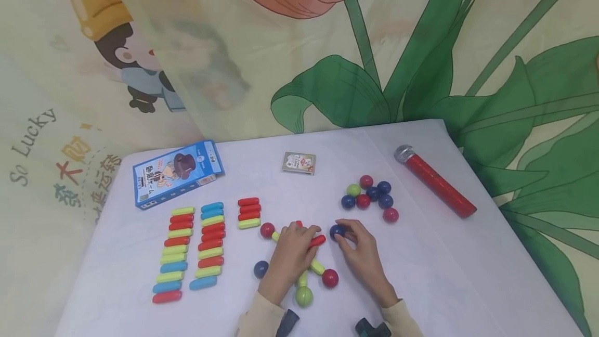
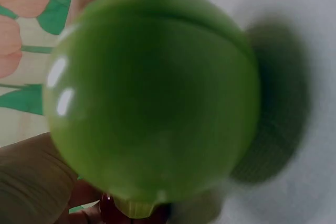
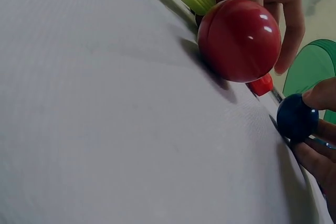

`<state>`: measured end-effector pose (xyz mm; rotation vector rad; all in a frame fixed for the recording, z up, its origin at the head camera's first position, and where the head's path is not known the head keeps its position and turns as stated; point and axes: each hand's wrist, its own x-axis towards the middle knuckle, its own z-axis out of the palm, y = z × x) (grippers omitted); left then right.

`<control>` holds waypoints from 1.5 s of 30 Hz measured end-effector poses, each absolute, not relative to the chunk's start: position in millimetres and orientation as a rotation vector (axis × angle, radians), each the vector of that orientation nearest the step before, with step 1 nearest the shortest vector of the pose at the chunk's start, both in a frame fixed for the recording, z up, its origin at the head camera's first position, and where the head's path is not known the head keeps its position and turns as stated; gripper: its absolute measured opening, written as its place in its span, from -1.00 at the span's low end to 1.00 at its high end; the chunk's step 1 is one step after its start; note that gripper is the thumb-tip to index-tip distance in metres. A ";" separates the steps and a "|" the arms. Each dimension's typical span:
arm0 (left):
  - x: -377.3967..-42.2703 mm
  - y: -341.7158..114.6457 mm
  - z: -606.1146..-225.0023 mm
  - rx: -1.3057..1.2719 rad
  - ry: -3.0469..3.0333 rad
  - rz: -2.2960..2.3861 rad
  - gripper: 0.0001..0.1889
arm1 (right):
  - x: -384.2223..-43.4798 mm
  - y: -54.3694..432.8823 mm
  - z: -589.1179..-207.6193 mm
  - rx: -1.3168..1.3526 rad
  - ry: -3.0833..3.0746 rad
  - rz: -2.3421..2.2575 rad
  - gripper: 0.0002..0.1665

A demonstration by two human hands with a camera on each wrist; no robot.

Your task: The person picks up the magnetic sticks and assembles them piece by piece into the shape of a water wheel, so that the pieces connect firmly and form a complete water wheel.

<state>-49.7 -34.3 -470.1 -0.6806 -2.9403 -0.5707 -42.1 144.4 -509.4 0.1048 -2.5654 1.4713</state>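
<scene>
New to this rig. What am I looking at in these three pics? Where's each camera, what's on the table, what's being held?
No robot here: just a person's two bare hands. The wide picture comes from a camera on the head, looking forward and down; the other two come from cameras on the wrists.

On the white table lie rows of coloured sticks, a cluster of loose balls, a blue box, a small packet and a red tube.

The right hand pinches a blue ball. The left hand is over a stick-and-ball figure; its exact grip is hidden. The figure's green ball fills most of the left wrist view.
</scene>
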 end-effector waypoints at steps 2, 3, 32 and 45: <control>-49.9 -34.0 -472.2 -0.690 -2.929 -0.573 -0.61 | -42.0 144.8 -509.1 0.105 -2.555 1.512 -0.57; -49.8 -34.1 -472.7 -0.689 -2.928 -0.583 -0.61 | -41.9 145.1 -508.8 0.108 -2.554 1.521 -0.57; -28.4 -43.9 -467.0 -0.471 -2.909 -0.546 -0.57 | -58.0 159.8 -503.5 0.146 -2.477 1.245 -0.56; -30.5 -48.6 -464.0 -0.743 -2.966 -0.585 -0.56 | -82.7 148.7 -491.3 0.278 -2.728 0.898 -0.54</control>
